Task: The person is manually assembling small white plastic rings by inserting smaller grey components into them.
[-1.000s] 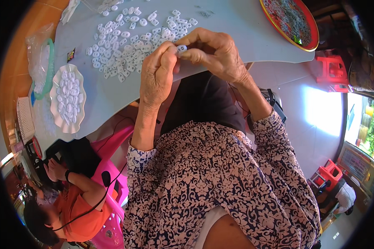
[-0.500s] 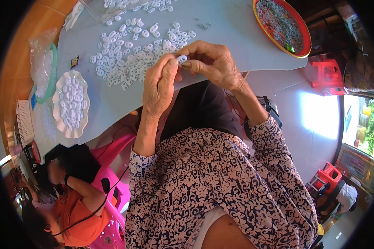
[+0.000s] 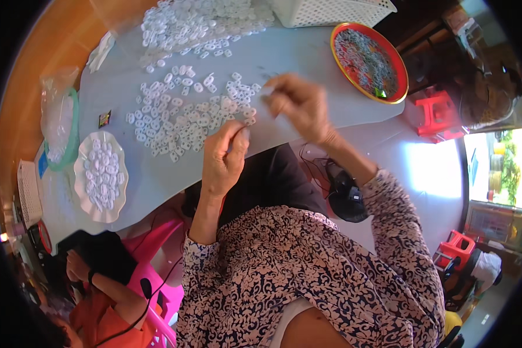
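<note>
My left hand [image 3: 224, 158] is closed at the table's near edge, thumb pressed against curled fingers. What it holds, if anything, is hidden. My right hand [image 3: 300, 105] is up over the table to the right, smeared by motion. A pale blur shows at its fingertips, too unclear to name. Just beyond those fingertips lie a few small, thin metal pieces [image 3: 265, 72]. Many small white oval plastic pieces with two holes [image 3: 180, 122] are spread in front of and left of my left hand.
A scalloped white dish [image 3: 81, 200] of white pieces stands at left, near a green-rimmed container [image 3: 72, 124]. Beyond are a heap of white pieces [image 3: 182, 26] and a white basket [image 3: 330, 13]. A red round tray [image 3: 401, 69] holds metal bits. Another person [image 3: 113, 301] sits lower left.
My hands, together on a white two-holed piece before, have come apart. The right has moved outward to the right, toward the small metal pieces. The view has shifted, showing more of the table's far side.
</note>
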Demonstrator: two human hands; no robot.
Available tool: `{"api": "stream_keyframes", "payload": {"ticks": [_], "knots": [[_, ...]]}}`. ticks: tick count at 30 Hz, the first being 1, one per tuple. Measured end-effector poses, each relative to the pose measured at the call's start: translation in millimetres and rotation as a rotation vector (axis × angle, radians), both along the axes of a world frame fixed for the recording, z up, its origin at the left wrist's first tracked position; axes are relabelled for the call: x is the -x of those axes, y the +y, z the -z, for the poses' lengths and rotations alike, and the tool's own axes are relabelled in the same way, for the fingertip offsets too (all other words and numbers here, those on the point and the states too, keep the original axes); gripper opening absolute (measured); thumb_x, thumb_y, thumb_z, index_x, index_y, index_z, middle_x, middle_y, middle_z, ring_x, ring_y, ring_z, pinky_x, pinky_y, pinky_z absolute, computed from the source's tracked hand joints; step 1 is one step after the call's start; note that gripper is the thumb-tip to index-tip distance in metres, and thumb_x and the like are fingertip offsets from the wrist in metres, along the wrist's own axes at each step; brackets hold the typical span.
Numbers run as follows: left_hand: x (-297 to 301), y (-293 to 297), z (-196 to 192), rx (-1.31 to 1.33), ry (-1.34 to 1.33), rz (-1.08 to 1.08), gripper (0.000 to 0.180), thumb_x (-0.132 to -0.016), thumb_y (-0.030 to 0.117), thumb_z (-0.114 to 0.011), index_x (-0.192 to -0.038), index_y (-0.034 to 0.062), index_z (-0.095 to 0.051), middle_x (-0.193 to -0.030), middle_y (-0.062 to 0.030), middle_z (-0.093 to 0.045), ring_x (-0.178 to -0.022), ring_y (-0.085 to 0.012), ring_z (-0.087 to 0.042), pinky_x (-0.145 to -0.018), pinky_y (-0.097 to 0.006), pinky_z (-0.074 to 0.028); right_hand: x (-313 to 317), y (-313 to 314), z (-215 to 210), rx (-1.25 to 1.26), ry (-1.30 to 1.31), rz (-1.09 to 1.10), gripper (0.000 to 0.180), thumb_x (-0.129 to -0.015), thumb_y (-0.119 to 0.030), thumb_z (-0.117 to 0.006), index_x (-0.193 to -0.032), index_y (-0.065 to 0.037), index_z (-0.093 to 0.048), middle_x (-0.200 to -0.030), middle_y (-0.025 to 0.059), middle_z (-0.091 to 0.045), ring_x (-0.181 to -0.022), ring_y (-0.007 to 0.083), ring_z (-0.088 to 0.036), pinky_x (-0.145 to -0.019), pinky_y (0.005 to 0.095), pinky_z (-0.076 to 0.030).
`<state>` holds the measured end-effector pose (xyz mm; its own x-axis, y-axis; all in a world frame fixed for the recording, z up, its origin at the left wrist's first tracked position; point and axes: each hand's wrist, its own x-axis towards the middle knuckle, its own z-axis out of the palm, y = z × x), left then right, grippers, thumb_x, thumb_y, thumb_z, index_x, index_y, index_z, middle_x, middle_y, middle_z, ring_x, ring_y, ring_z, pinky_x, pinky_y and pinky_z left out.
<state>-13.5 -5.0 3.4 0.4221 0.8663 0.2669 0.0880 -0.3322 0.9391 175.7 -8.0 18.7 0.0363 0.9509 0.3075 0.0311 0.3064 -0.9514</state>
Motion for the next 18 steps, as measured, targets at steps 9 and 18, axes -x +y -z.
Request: {"api": "stream_keyframes", "payload": {"ticks": [9,18], "knots": [[-4,5,-10,0.221,-0.138,0.042,0.02,-0.092,0.011,-0.047,-0.077,0.0005,-0.055,-0.065,0.0015,-0.05,-0.059,-0.0045,-0.043,-0.054,-0.02,-0.033,-179,172,-45,-0.356,-0.515,0.701,0.011,-0.081,-0.004,-0.059,-0.091,-0.001,-0.064,-0.067,0.0008,-0.059,-0.057,0.0088,-0.051,-0.053,0.0231,-0.042],[7,2,-5,0.264,-0.178,0.016,0.024,-0.094,0.015,-0.044,-0.077,0.0008,-0.054,-0.067,0.0008,-0.049,-0.062,-0.0063,-0.043,-0.058,-0.022,-0.034,-1,103,-39,-0.317,-0.69,0.041,0.012,-0.078,-0.004,-0.064,-0.09,-0.005,-0.064,-0.077,0.0083,-0.065,-0.066,0.0148,-0.062,-0.062,0.0265,-0.05]]}}
